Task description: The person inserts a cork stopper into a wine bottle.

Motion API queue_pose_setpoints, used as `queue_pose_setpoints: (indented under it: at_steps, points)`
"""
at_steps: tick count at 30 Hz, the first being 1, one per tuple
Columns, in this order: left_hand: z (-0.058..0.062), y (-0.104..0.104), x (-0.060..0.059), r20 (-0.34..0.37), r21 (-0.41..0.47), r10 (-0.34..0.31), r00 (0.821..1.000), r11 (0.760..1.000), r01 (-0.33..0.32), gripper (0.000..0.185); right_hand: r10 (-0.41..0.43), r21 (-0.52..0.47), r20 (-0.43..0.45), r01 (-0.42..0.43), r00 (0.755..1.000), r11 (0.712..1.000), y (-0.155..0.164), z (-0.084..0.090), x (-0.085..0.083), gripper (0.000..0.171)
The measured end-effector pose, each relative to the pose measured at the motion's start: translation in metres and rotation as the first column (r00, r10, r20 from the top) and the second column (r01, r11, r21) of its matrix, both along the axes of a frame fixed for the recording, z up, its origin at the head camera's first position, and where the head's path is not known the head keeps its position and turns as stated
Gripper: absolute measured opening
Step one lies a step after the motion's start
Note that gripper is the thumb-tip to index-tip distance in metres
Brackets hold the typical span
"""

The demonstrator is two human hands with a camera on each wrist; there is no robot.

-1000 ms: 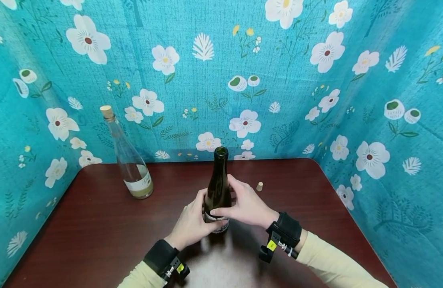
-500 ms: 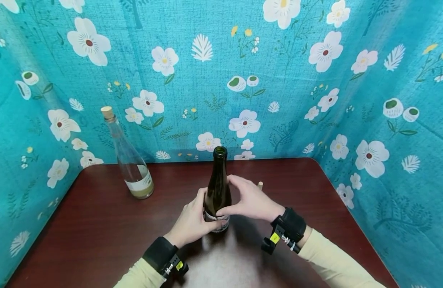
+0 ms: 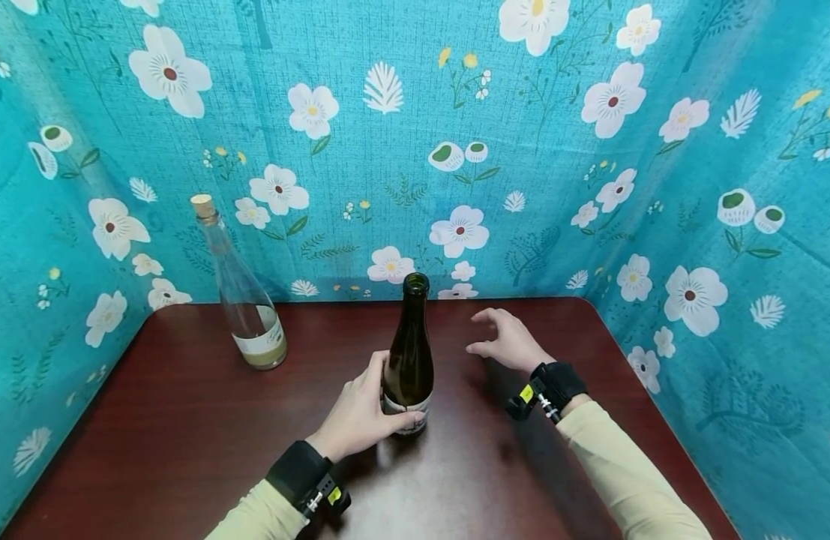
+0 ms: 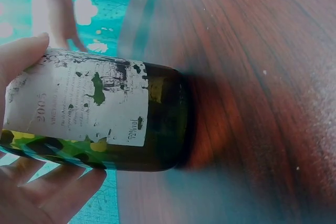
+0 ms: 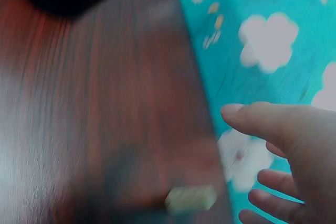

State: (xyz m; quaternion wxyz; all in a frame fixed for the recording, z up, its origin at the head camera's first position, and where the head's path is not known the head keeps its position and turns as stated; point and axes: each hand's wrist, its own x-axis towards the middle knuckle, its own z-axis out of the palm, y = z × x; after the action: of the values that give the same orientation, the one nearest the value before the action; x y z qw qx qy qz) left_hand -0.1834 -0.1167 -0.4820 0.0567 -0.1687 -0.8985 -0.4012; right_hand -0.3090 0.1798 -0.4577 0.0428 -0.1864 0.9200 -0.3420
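A dark green wine bottle [image 3: 409,352], uncorked, stands upright on the table. My left hand [image 3: 361,412] grips it low down, thumb and fingers around the label. In the left wrist view the worn white label [image 4: 79,98] shows, with the thumb above and fingers below. My right hand [image 3: 512,341] is off the bottle, to its right, with thumb and fingers spread and nothing between them. A small cork [image 5: 191,199] lies on the table near that hand in the right wrist view; the hand hides it in the head view.
A clear bottle [image 3: 256,319] with a cork [image 3: 202,205] in its neck stands at the back left of the dark wooden table [image 3: 185,435]. A blue flowered curtain [image 3: 361,150] closes off the back and sides.
My right hand has let go of the green bottle and moved right and back, over where the small cork lies. The left hand keeps its grip; the bottle stays in place.
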Motion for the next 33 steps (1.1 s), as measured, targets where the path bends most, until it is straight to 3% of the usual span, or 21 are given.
queue_pose_setpoints:
  at_steps: [5,11,17,22,27,33]
  points:
    - [-0.002,0.0,-0.001,-0.02,-0.016,0.002,1.0,1.0,-0.003,0.09,-0.077,0.12,0.015,0.075,0.997,0.99,0.013,-0.035,-0.017,0.055]
    - [-0.002,-0.002,0.0,-0.02,-0.002,0.011,1.0,1.0,-0.011,0.09,-0.024,0.164,0.05,0.015,0.998,0.986,0.008,-0.054,-0.023,0.047]
    - [-0.002,-0.001,0.001,-0.001,-0.012,0.008,1.0,1.0,-0.008,0.09,-0.035,0.216,-0.018,0.038,0.999,0.976,0.003,-0.056,-0.019,0.024]
    - [-0.001,0.0,0.001,0.001,-0.011,0.014,1.0,1.0,-0.014,0.089,-0.022,0.256,-0.074,0.04,0.997,0.966,0.002,-0.056,-0.016,0.018]
    - [-0.001,0.001,0.002,0.008,-0.009,0.008,1.0,1.0,-0.008,0.089,-0.058,0.207,-0.144,0.088,0.988,0.974,0.003,-0.058,-0.015,0.015]
    - [-0.002,0.0,0.001,0.005,-0.017,0.018,1.0,1.0,-0.018,0.089,-0.152,0.106,-0.151,0.169,0.977,0.98,-0.002,-0.046,-0.018,0.012]
